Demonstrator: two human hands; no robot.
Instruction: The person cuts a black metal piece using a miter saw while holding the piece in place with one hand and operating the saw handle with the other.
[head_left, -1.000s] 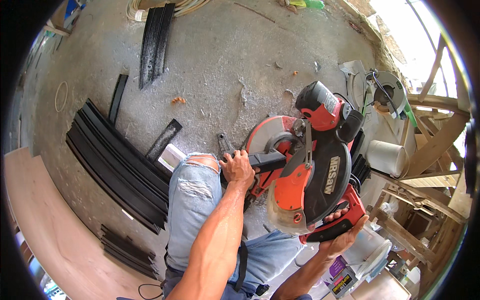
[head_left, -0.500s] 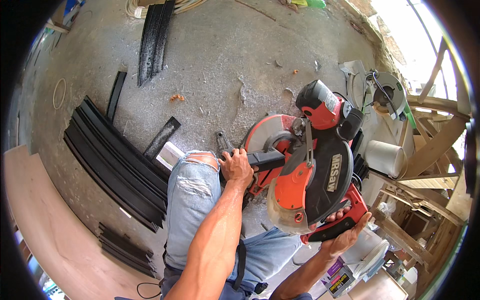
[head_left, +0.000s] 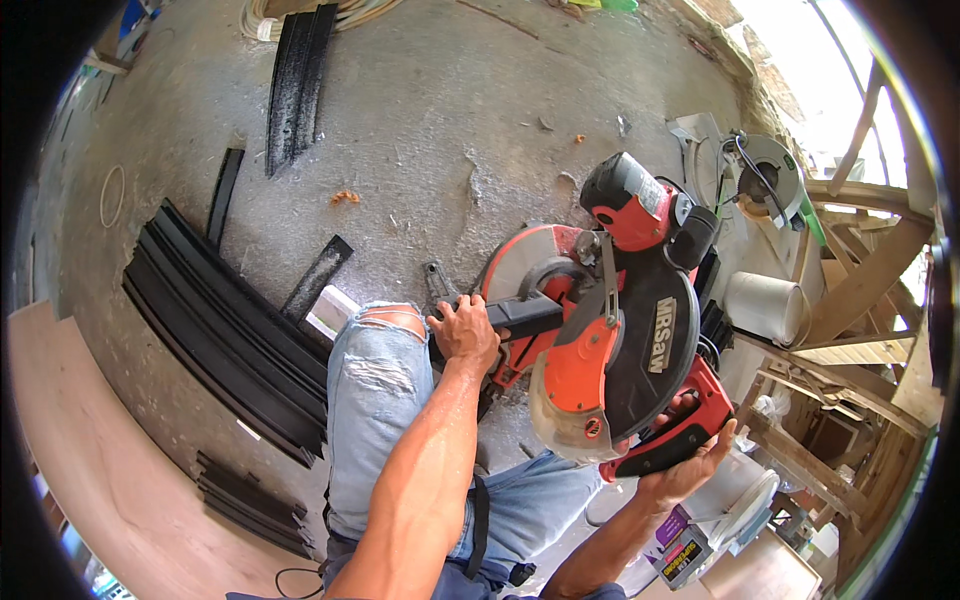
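My left hand (head_left: 466,335) gripping a black bar (head_left: 520,316) on the red mitre saw (head_left: 610,330), my right hand (head_left: 690,462) clasping its handle, saw on concrete floor (head_left: 440,130), black strips (head_left: 230,330) beside my knee

A purple, yellow and black printed box (head_left: 688,545) lies at five o'clock. The saw's black blade guard carries a rectangular white-lettered label (head_left: 664,335), right of centre, at three o'clock.
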